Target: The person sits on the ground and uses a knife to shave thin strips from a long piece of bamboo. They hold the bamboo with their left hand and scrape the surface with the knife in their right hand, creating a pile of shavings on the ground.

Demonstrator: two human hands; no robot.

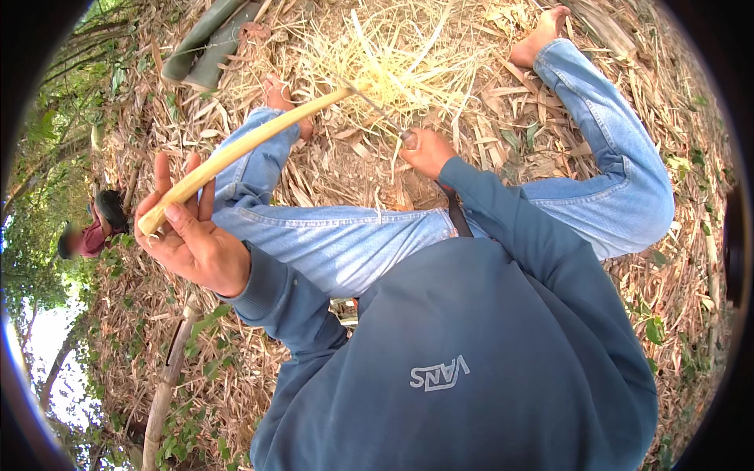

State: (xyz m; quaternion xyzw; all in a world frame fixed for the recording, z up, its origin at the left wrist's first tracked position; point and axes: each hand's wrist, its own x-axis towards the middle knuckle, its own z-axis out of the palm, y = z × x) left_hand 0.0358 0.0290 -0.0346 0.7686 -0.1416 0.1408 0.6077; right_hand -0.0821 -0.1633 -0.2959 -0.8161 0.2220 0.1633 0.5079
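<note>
A peeled, pale yellow wooden stick (251,141), slightly curved, slants from the left up toward the middle. My left hand (192,239) pinches its lower end between the thumb and fingers, with some fingertips stretched out behind it. My right hand (429,154) is closed around the handle of a knife (381,112). The thin blade reaches up and left to the stick's far end, where it crosses or touches the wood; I cannot tell which. Thin pale shavings (408,67) lie heaped on the ground beneath and beyond the blade.
Dry leaves (503,110) cover the ground around my bent legs and bare feet. Dark green rubber boots (208,47) lie at the upper left. A pole (161,400) rests at the lower left among green plants. Another person (94,231) is farther off at the left.
</note>
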